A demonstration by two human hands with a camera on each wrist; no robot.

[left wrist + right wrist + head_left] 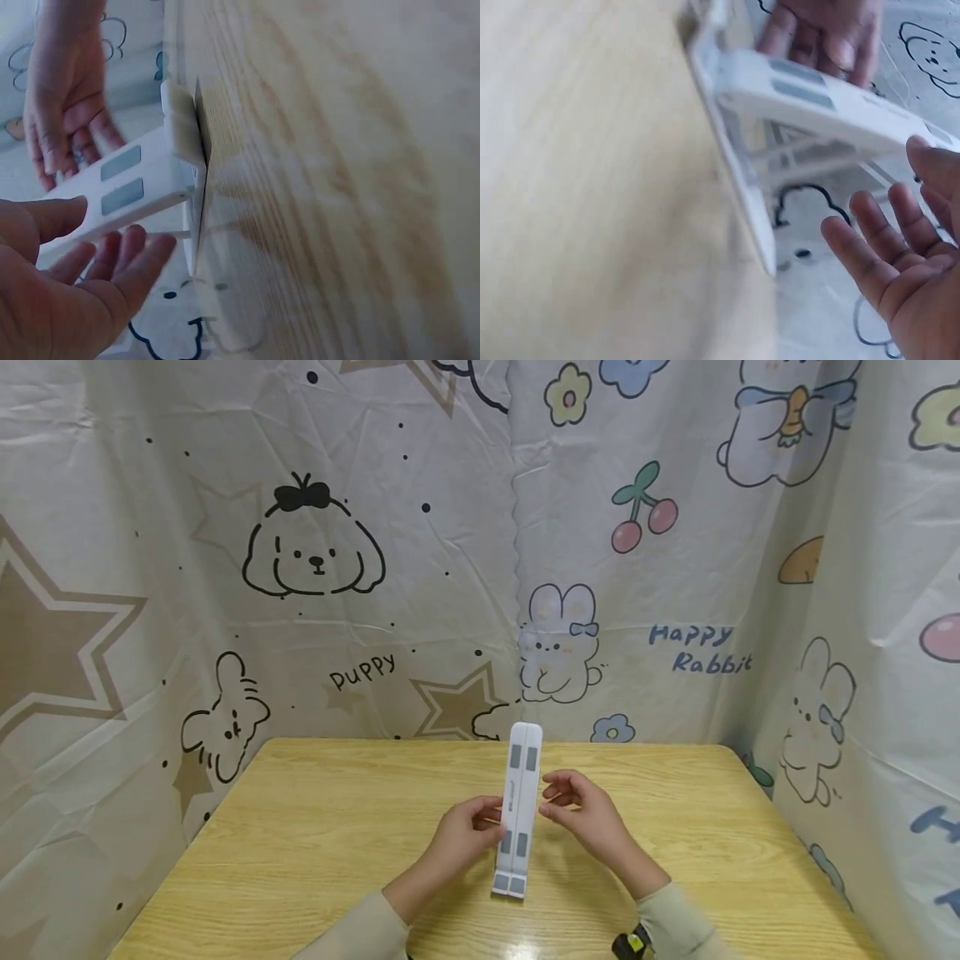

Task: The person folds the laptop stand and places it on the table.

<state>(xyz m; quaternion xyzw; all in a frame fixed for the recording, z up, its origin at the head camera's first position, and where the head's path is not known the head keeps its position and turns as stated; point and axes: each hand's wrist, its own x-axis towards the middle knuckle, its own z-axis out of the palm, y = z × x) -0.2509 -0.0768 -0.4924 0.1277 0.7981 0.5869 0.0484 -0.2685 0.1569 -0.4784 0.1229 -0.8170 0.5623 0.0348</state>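
A white folding laptop stand (517,810) with grey pads stands on the wooden table, its two rails close together and its upper part raised at a slant. My left hand (461,835) is at the stand's left side, fingers loosely bent and thumb over its edge. In the left wrist view, that hand's fingers (142,262) are spread below the rail without wrapping it. On the other side, my right hand (588,818) is held beside the stand with relaxed fingers. The right wrist view shows its palm facing the stand (840,101), thumb near the edge.
The yellow wood-grain table (315,827) extends to both sides of the stand. A printed cloth curtain (450,527) hangs behind it and along the sides. A black strap device (630,943) is by the right sleeve.
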